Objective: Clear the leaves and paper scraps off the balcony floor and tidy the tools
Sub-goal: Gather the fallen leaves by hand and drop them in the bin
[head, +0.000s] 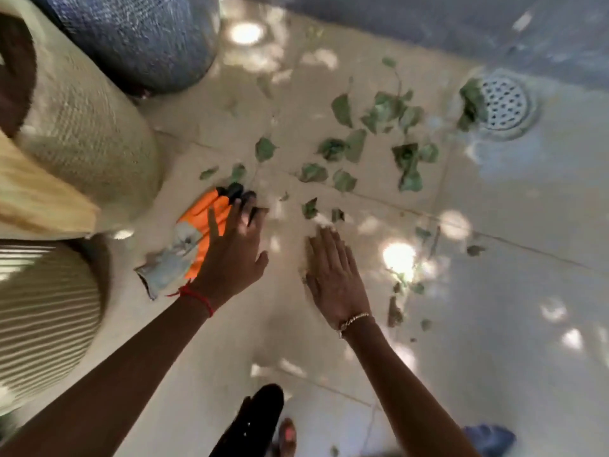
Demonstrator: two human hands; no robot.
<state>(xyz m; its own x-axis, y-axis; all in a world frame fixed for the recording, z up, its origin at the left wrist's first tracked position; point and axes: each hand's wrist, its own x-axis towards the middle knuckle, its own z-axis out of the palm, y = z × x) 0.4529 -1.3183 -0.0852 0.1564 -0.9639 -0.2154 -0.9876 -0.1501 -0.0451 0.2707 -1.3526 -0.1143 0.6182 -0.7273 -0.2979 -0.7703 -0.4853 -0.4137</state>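
Note:
Several green leaves point(354, 145) lie scattered over the pale tiled floor point(494, 324), and a clump of them point(472, 103) rests against the round metal drain point(506, 102). An orange and grey glove with black fingertips point(194, 235) lies on the floor at the left. My left hand point(232, 249) hovers over the glove's right side, fingers spread, holding nothing. My right hand point(333, 275) is flat and open just above the floor, its fingertips near two small leaves point(309, 207). A few more leaves and twigs point(408, 285) lie to its right.
Woven planters crowd the left: a dark blue one point(141, 37), a cream one point(89, 127) and a ribbed one point(43, 318). A wall base runs along the top right. My feet point(286, 435) and a blue object point(489, 440) sit at the bottom edge.

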